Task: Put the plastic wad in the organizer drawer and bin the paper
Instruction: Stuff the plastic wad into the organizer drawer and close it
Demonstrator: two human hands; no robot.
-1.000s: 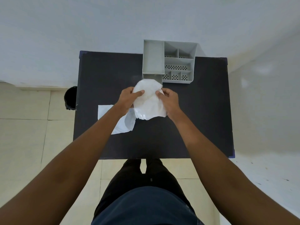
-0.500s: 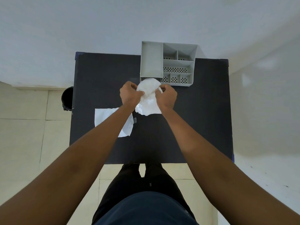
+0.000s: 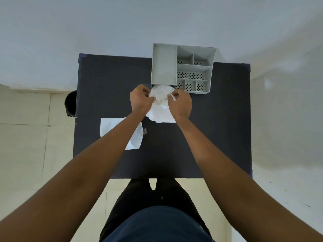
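A white plastic wad (image 3: 160, 102) is pinched between both hands just in front of the grey organizer (image 3: 164, 67), over the dark table (image 3: 218, 128). My left hand (image 3: 140, 100) grips its left side and my right hand (image 3: 180, 103) its right side. The wad's upper part is bunched up at the organizer's front lower opening; a flat flap hangs toward me. I cannot tell whether a drawer is pulled out there. A white sheet of paper (image 3: 111, 126) lies flat on the table's left part, partly under my left forearm.
A black bin (image 3: 70, 105) stands on the tiled floor beside the table's left edge. The organizer has several perforated compartments on its right side and sits at the table's far edge against a white wall. My legs are at the table's near edge.
Both hands have moved the wad away from me toward the organizer's front and squeezed it smaller. The paper has stayed where it lay.
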